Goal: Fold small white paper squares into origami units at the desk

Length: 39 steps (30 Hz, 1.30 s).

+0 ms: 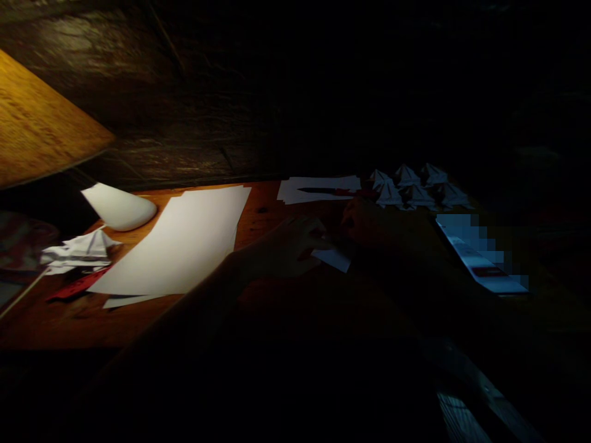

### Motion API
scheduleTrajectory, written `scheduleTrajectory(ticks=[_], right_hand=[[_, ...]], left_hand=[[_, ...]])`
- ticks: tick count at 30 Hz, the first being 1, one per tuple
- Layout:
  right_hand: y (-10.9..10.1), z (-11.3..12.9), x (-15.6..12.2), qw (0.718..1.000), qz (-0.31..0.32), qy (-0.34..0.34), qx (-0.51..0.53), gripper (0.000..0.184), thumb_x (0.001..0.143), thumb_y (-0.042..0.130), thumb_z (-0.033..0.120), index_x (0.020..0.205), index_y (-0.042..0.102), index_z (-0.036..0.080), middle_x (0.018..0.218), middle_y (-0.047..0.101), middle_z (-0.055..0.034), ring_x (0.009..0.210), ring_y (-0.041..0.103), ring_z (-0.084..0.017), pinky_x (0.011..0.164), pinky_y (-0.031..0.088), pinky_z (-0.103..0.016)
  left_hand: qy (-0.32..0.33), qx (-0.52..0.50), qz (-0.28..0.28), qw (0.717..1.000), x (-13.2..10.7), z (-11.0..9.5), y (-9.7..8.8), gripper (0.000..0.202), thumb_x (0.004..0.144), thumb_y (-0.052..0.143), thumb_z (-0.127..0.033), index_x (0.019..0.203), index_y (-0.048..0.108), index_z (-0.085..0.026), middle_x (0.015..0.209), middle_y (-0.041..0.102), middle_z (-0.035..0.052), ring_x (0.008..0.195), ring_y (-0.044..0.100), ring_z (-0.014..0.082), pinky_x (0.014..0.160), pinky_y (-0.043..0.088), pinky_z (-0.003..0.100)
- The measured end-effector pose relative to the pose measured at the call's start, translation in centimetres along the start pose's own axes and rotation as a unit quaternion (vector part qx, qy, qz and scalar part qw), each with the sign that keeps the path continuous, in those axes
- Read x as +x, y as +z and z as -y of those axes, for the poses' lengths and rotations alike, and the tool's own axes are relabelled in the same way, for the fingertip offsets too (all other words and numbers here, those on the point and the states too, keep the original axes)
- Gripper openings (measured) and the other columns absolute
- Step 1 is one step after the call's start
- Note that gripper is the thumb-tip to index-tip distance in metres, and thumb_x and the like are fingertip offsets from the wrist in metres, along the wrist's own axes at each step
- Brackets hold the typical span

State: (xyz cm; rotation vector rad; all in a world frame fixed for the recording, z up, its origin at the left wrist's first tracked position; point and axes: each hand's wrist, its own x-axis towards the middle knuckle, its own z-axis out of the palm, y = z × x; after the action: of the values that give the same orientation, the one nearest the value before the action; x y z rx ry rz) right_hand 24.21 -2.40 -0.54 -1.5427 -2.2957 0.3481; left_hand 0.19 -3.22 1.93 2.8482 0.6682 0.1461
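A small piece of white paper (333, 258) is between my two hands over the wooden table, partly lost in shadow. My left hand (293, 246) is closed on its left side, fingers bent and thumb at the paper's edge. Just beyond the paper's far right side, my right hand (360, 221) has its fingers curled in; darkness hides what they grip. Behind the hands, a knife (318, 191) with a dark blade and reddish handle lies across a stack of cut paper (295, 197). Several folded paper shapes (418, 195) stand in two rows right of that stack.
Large white sheets (180, 240) cover the left of the table (55, 326), overlapping a red item (78, 286). Beside them are a white cone-like object (120, 208) and crumpled-looking printed paper (83, 251). A lit phone (480, 258) lies at right. A wooden panel (41, 129) juts in upper left.
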Motion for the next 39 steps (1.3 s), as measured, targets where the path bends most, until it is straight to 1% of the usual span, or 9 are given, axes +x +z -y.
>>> scheduleTrajectory(ticks=[5, 10, 16, 19, 23, 25, 33, 36, 39], right_hand=[[-0.2, 0.4, -0.5, 1.000, -0.019, -0.003, 0.011, 0.014, 0.080, 0.068, 0.016, 0.084, 0.081, 0.018, 0.107, 0.068, -0.0115, 0.097, 0.062, -0.025, 0.083, 0.050, -0.037], [0.2, 0.5, -0.6, 0.999, -0.034, 0.007, 0.020, 0.012, 0.080, 0.073, 0.027, 0.082, 0.081, 0.019, 0.112, 0.069, -0.0115, 0.098, 0.063, -0.026, 0.084, 0.051, -0.039], [0.4, 0.6, -0.4, 1.000, -0.028, 0.007, 0.004, 0.009, 0.079, 0.074, 0.024, 0.078, 0.079, 0.018, 0.099, 0.073, -0.0118, 0.094, 0.065, -0.026, 0.082, 0.050, -0.038], [-0.4, 1.1, -0.5, 0.999, -0.019, 0.031, 0.005, 0.017, 0.079, 0.077, 0.035, 0.078, 0.078, 0.018, 0.096, 0.073, -0.0101, 0.086, 0.065, -0.023, 0.075, 0.048, -0.034], [-1.2, 1.6, -0.7, 0.997, 0.030, 0.060, 0.041, 0.030, 0.077, 0.079, 0.047, 0.081, 0.077, 0.018, 0.089, 0.074, -0.0064, 0.075, 0.063, -0.018, 0.064, 0.043, -0.029], [-1.1, 1.4, -0.5, 0.996, 0.023, 0.061, 0.057, 0.033, 0.074, 0.081, 0.050, 0.080, 0.077, 0.018, 0.090, 0.074, -0.0069, 0.073, 0.063, -0.017, 0.062, 0.043, -0.029], [0.4, 0.1, 0.1, 0.997, -0.020, 0.060, 0.055, 0.036, 0.068, 0.085, 0.050, 0.082, 0.077, 0.018, 0.093, 0.074, -0.0090, 0.080, 0.066, -0.022, 0.070, 0.047, -0.033], [0.2, 0.3, 0.0, 0.996, -0.022, 0.064, 0.056, 0.035, 0.068, 0.086, 0.050, 0.081, 0.077, 0.019, 0.093, 0.075, -0.0084, 0.082, 0.066, -0.022, 0.071, 0.048, -0.033], [-0.5, 0.8, -0.1, 0.997, 0.004, 0.067, 0.048, 0.034, 0.069, 0.085, 0.048, 0.084, 0.077, 0.019, 0.095, 0.075, -0.0076, 0.083, 0.066, -0.021, 0.071, 0.048, -0.031]], left_hand=[[0.009, -0.006, -0.002, 1.000, 0.0, 0.2, 0.1, 0.042, 0.090, 0.064, -0.029, 0.132, 0.065, -0.032, 0.139, 0.052, 0.0083, 0.130, 0.047, 0.0311, 0.111, 0.038, 0.053], [0.002, -0.021, -0.008, 1.000, 0.0, 0.1, 0.1, 0.039, 0.089, 0.064, -0.030, 0.127, 0.068, -0.032, 0.139, 0.051, 0.0073, 0.129, 0.047, 0.0307, 0.111, 0.040, 0.051], [0.002, -0.017, -0.005, 1.000, -0.1, 0.0, 0.1, 0.037, 0.091, 0.062, -0.031, 0.128, 0.068, -0.030, 0.137, 0.052, 0.0085, 0.127, 0.049, 0.0306, 0.109, 0.042, 0.051], [0.007, -0.010, -0.004, 1.000, 0.0, 0.2, 0.2, 0.037, 0.091, 0.063, -0.030, 0.128, 0.069, -0.030, 0.133, 0.054, 0.0091, 0.124, 0.051, 0.0297, 0.106, 0.043, 0.049], [0.004, -0.013, -0.008, 1.000, 0.0, 0.4, 0.3, 0.039, 0.089, 0.066, -0.029, 0.128, 0.069, -0.031, 0.131, 0.054, 0.0082, 0.122, 0.051, 0.0284, 0.106, 0.043, 0.047], [0.003, -0.017, -0.009, 1.000, 0.0, 0.4, 0.2, 0.040, 0.089, 0.066, -0.030, 0.128, 0.069, -0.031, 0.131, 0.054, 0.0083, 0.123, 0.051, 0.0282, 0.106, 0.043, 0.047], [0.010, -0.009, -0.005, 1.000, 0.1, 0.3, 0.1, 0.037, 0.090, 0.063, -0.027, 0.127, 0.069, -0.029, 0.130, 0.055, 0.0095, 0.122, 0.052, 0.0285, 0.106, 0.043, 0.048], [0.017, -0.006, -0.008, 1.000, 0.1, 0.3, 0.1, 0.039, 0.089, 0.063, -0.025, 0.128, 0.068, -0.030, 0.135, 0.053, 0.0084, 0.126, 0.049, 0.0291, 0.108, 0.041, 0.049], [0.022, -0.013, -0.008, 1.000, 0.1, 0.4, 0.1, 0.040, 0.090, 0.063, -0.025, 0.129, 0.067, -0.030, 0.138, 0.053, 0.0077, 0.128, 0.049, 0.0289, 0.109, 0.040, 0.049]])
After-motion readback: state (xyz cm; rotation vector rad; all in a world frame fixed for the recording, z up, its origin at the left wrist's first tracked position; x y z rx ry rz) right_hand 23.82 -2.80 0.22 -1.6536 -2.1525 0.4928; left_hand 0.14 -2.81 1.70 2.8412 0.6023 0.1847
